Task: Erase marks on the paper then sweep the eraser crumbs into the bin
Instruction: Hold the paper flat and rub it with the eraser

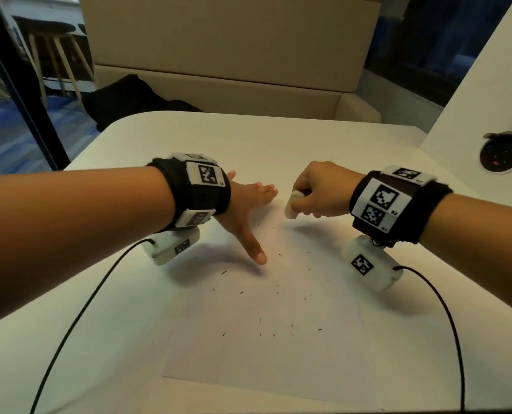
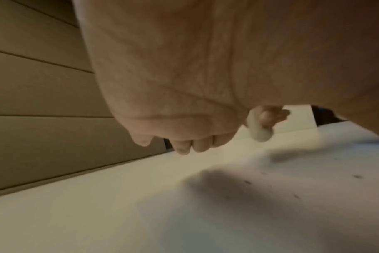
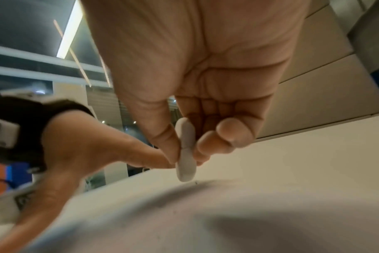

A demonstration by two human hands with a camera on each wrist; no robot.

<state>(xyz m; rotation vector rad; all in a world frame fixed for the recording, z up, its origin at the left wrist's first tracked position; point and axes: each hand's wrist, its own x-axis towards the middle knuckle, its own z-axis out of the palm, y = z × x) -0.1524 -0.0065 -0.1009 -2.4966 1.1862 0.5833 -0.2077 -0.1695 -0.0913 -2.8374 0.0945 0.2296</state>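
Note:
A white sheet of paper [image 1: 263, 339] lies on the white table [image 1: 105, 294]. Dark eraser crumbs [image 1: 260, 319] are scattered over its middle and upper part. My left hand [image 1: 244, 210] lies flat on the paper's far left part, fingers straight and thumb spread toward me. My right hand [image 1: 302, 201] pinches a white eraser [image 1: 291, 206] between thumb and fingers, its lower end at or just above the paper's far edge. The right wrist view shows the eraser [image 3: 185, 154] upright in the pinch, beside the left hand [image 3: 86, 150]. From the left wrist view the eraser [image 2: 260, 131] appears beyond my palm [image 2: 184, 68].
A round metal-rimmed opening [image 1: 504, 156] is set in the table at the far right, beside a white partition [image 1: 472, 85]. Black cables [image 1: 78, 318] trail from both wrist cameras toward me. A beige bench [image 1: 219, 85] with a black bag [image 1: 129, 97] stands behind the table.

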